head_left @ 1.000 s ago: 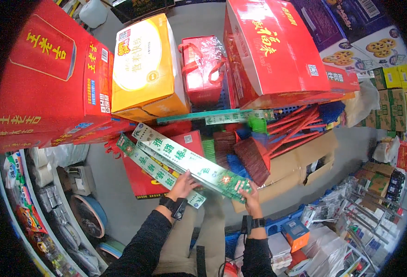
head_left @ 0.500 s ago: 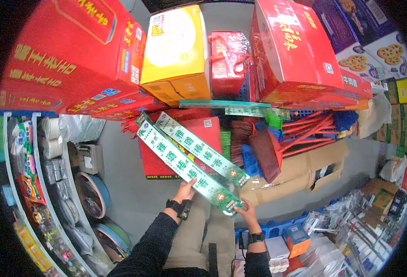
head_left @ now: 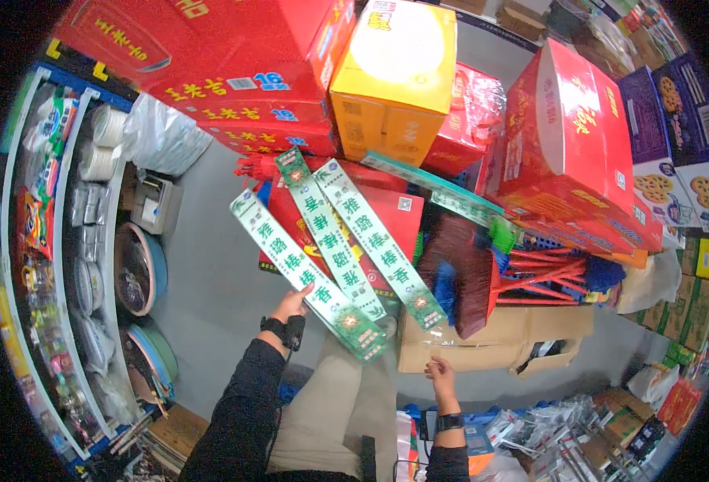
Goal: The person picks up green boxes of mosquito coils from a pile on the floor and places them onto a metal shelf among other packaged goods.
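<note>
My left hand [head_left: 293, 305] grips the edge of a long, narrow white-and-green incense box [head_left: 296, 265], which slants across in front of me. A second incense box [head_left: 330, 237], printed the other way round, lies partly under its lower end. To the right is a third incense box [head_left: 382, 241], slanting the same way over a red carton [head_left: 386, 205]. My right hand [head_left: 441, 373] hangs apart from the boxes, its fingers loosely bent and nothing visible in them.
Red cartons [head_left: 567, 153] and a yellow carton [head_left: 394, 80] stand at the back. Brooms with red handles [head_left: 543, 277] lie right of the incense boxes, above an opened brown cardboard box [head_left: 483, 341]. Shelves with packages and basins [head_left: 141, 269] line the left.
My right hand has let go of the left incense box and moved down and away. A middle box now shows between the two seen earlier. The whole view has shifted.
</note>
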Tool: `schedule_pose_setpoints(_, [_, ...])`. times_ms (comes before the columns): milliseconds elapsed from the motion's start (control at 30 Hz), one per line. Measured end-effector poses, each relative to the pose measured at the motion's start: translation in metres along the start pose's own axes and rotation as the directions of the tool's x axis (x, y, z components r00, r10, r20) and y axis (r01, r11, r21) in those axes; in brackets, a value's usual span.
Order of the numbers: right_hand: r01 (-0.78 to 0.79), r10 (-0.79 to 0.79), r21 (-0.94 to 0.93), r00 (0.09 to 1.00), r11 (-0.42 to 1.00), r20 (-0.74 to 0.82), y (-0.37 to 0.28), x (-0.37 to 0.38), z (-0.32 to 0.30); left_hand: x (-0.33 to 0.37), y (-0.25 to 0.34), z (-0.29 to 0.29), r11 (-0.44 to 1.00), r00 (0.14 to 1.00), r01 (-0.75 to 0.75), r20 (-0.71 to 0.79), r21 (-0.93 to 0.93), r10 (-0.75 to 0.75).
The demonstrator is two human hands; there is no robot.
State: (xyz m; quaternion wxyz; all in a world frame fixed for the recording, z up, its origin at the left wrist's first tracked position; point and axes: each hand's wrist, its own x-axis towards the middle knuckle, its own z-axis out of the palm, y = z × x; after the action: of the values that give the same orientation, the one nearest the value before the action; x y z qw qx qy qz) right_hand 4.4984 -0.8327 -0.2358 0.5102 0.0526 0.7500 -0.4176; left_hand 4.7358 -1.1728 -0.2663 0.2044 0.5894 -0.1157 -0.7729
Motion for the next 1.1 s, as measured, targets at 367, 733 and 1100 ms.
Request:
schedule_pose_setpoints(367, [0.040,-0.011,-0.198,0.990,0.979,0.143,0.027,0.013,0.012,0.022,0.028,-0.028,0.935,0.997,-0.052,0.066,0.350,0.031])
schedule_pose_setpoints(733, [0.224,-0.154,-0.300,0.958,0.927,0.240,0.017,0.062,0.062,0.015,0.028,0.008,0.720,0.997,0.038,-0.077,0.693,0.021])
schedule_pose_setpoints(1100, [0.072,-0.011,-0.298,0.979,0.952,0.202,-0.021,0.066,0.087,-0.042,0.001,-0.027,0.983,0.994,0.052,0.083,0.174,-0.067])
